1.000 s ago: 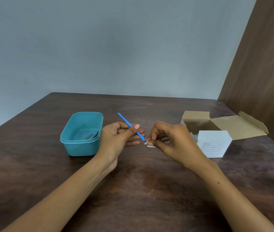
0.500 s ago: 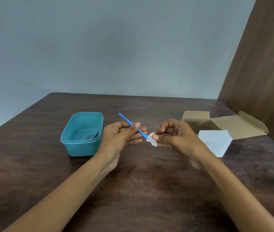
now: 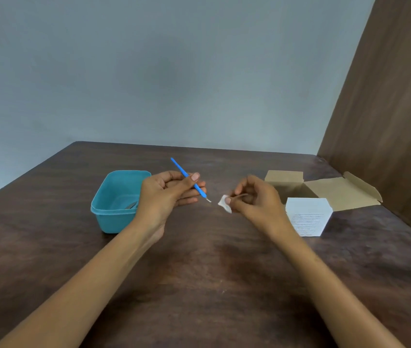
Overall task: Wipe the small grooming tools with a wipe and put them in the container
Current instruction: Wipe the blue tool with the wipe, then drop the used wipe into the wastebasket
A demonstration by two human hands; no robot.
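Left hand (image 3: 164,194) gripping blue tool (image 3: 190,180) above counter (image 3: 199,272), beside teal container (image 3: 114,209). Right hand (image 3: 254,199) pinching white wipe (image 3: 224,203), just apart from tool's metal tip.

R hand (image 3: 254,197) w/ wipe (image 3: 225,203) has pulled off blue tool (image 3: 189,179) tip.

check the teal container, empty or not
Not empty: a metal tool lies on the floor of the teal container.
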